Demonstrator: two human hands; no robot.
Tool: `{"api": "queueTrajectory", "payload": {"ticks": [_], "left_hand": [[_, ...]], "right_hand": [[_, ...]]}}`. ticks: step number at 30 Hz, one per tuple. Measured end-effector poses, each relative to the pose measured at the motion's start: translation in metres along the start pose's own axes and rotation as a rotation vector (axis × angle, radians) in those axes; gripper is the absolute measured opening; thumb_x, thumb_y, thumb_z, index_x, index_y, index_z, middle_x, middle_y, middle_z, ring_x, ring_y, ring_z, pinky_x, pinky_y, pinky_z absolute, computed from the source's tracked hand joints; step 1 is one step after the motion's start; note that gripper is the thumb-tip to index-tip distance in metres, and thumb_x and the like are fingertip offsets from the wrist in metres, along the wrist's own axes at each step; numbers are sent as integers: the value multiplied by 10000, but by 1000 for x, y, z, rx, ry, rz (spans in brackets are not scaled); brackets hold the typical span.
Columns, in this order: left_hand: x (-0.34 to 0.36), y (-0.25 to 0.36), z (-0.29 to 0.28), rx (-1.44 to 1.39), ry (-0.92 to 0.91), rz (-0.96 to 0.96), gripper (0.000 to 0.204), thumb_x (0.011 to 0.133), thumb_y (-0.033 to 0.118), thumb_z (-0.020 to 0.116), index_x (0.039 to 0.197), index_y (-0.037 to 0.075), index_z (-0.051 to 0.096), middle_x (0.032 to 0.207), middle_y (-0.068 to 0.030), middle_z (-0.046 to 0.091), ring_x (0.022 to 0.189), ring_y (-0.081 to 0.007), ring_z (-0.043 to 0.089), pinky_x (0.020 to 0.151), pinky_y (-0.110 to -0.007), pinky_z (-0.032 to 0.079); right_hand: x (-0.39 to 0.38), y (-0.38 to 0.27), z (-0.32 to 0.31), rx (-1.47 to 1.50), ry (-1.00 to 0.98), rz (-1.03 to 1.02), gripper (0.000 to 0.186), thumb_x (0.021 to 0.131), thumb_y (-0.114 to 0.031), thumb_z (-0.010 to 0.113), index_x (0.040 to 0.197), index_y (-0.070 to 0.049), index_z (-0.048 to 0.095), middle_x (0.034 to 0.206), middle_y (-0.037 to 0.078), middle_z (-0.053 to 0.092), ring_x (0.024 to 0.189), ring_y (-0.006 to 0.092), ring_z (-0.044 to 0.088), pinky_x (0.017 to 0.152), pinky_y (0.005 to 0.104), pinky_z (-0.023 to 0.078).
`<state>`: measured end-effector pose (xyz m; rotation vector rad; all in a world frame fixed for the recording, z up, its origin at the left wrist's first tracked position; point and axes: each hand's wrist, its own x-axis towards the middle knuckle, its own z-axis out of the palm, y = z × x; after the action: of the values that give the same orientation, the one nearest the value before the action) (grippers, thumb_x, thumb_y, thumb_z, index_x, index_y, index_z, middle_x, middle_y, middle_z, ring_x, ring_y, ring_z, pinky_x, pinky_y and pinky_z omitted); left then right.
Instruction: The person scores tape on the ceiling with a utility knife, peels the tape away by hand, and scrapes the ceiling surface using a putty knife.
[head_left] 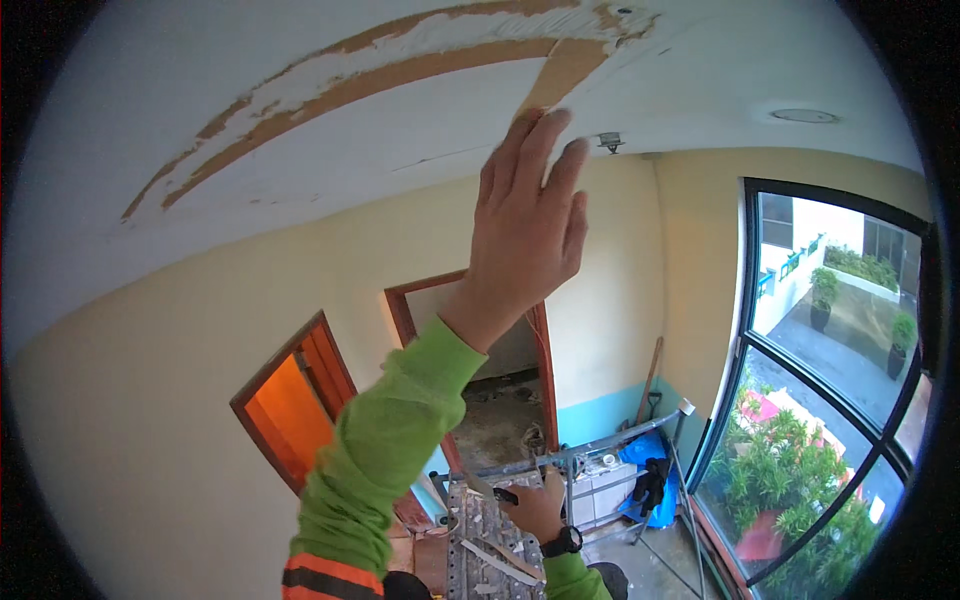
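The left hand (528, 215), fingers spread and holding nothing, reaches up to the ceiling's brown joint strip (562, 72), which runs away from the fingertips, while the lower right hand (537, 505) grips a putty knife (484, 487).

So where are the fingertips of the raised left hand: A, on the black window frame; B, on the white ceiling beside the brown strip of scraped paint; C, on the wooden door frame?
B: the left hand reaches up to the white ceiling, its fingertips at the brown scraped strip.
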<state>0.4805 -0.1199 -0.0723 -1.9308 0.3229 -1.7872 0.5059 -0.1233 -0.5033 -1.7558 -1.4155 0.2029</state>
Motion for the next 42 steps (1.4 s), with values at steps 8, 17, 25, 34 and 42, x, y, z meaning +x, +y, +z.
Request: {"api": "queueTrajectory", "payload": {"ticks": [8, 17, 25, 34, 42], "left_hand": [[45, -3, -19, 693, -98, 390, 478, 783, 183, 592, 1233, 27, 551, 1467, -134, 327, 1370, -279, 288, 1084, -503, 259], [43, -5, -56, 946, -455, 478, 392, 879, 257, 529, 1223, 74, 577, 1457, -134, 349, 1390, -243, 257, 1126, -480, 220], [-14, 18, -132, 347, -386, 2, 318, 808, 157, 611, 1104, 41, 605, 1343, -167, 463, 1292, -346, 392, 1069, -486, 319], [-136, 41, -196, -241, 276, -404, 278, 970, 225, 445, 1128, 27, 559, 1252, -170, 538, 1169, -322, 514, 964, -435, 436], [-223, 32, -167, -358, 361, -977, 268, 974, 238, 483, 1073, 17, 599, 1095, -102, 590, 1000, -194, 564, 819, -310, 488]], "right_hand": [[-10, -30, -35, -135, -2, -79, 296, 778, -313, 632, 939, -67, 668, 881, 206, 656, 803, 417, 623, 701, 514, 502], [-7, -12, -22, -21, 243, -13, 277, 794, -312, 676, 953, -85, 695, 775, 180, 661, 736, 370, 624, 708, 459, 485], [-16, -43, -159, 36, 640, -72, 291, 895, -220, 600, 1080, -5, 534, 795, 227, 648, 771, 411, 640, 662, 465, 499], [-60, -238, -412, -909, 884, -537, 302, 892, -194, 610, 1178, -118, 548, 970, 143, 672, 752, 317, 678, 659, 386, 549], [-97, -336, -450, -1607, 853, -440, 289, 895, -200, 623, 1162, -105, 566, 862, 113, 692, 678, 229, 681, 610, 319, 542]]}}
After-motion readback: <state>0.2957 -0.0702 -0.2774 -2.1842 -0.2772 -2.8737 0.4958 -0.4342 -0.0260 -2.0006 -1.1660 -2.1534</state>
